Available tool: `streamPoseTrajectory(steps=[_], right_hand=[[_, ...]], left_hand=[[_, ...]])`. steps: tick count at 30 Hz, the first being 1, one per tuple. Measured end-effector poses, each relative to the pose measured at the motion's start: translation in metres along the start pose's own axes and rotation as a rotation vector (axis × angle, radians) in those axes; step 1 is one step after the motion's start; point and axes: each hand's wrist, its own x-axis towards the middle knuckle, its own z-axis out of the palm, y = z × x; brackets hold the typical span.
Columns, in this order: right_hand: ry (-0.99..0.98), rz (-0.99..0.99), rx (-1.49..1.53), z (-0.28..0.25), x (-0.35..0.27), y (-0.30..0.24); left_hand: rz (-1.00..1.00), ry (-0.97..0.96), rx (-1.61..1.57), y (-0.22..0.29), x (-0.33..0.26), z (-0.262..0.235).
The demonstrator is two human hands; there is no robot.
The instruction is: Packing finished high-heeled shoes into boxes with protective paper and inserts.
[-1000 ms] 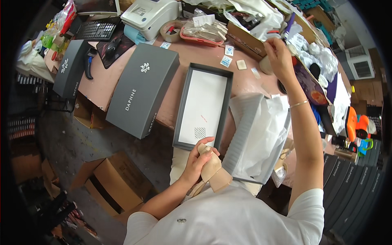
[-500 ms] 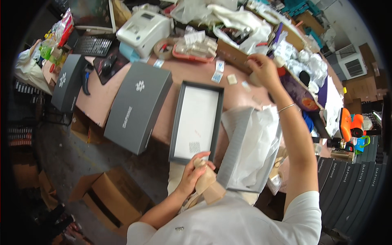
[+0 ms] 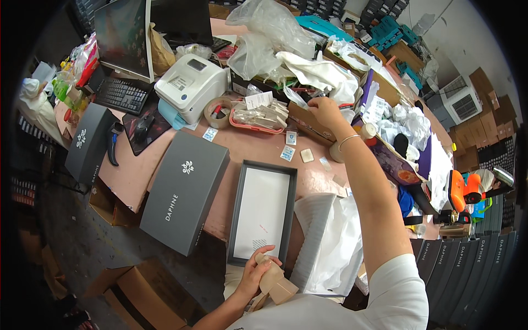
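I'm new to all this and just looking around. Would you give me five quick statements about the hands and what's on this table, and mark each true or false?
1. The left hand holds a beige item. True.
2. Both hands are on the beige item. False: the right hand is away from it, up by a cardboard box.
3. The printer is to the right of the keyboard. True.
4. The large closed box lies right of the open shallow box. False: it lies to its left.
5. The tape roll sits between the printer and the red basket. True.
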Motion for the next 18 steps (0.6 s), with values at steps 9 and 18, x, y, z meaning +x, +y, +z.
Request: streamPoseTrajectory(steps=[9, 18], right_hand=[[0.299, 0.001, 0.494, -0.044, -0.091, -0.036], [0.056, -0.073, 0.851, -0.056, -0.351, -0.104]], left_hand=[[0.047, -0.029, -0.006, 0.001, -0.008, 0.003], [0.18, -0.129, 0.048, -0.016, -0.038, 0.032]])
